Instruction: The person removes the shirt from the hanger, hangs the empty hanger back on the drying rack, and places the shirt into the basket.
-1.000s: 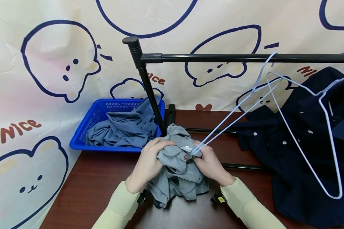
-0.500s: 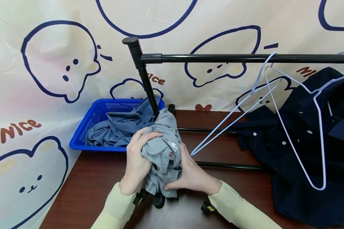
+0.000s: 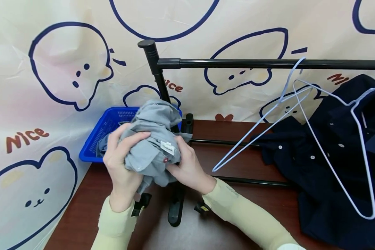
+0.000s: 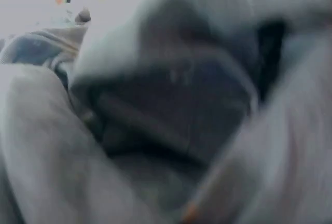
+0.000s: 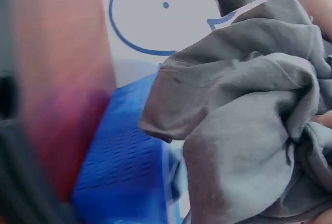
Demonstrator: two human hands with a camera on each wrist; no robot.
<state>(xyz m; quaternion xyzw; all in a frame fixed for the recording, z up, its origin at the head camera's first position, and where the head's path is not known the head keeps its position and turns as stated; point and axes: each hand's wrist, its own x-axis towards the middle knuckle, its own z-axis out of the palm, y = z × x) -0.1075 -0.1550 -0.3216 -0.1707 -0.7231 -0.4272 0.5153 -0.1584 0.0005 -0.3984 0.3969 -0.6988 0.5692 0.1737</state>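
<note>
Both hands hold a bunched grey shirt (image 3: 153, 139) above the table, in front of the blue basket (image 3: 93, 139). My left hand (image 3: 122, 163) grips its left side, fingers over the cloth. From the right, my right hand (image 3: 190, 166) grips the shirt near a white label (image 3: 167, 147) and a red button. Blurred grey folds (image 4: 52, 146) fill the left wrist view. In the right wrist view the bundled shirt (image 5: 244, 130) hangs beside the basket (image 5: 129, 156). The basket holds blue-grey cloth (image 3: 101, 144), mostly hidden behind the shirt.
A black rack bar (image 3: 237, 64) crosses the back. On it hangs a light blue hanger (image 3: 253, 135) without a garment. To the right are another hanger (image 3: 328, 166) and a dark navy shirt (image 3: 325, 173). The rack's foot (image 3: 175, 211) stands on the brown table (image 3: 225, 215).
The grey shirt has come away from the light blue hanger. Both hands have carried it left and upward, and it now covers much of the basket.
</note>
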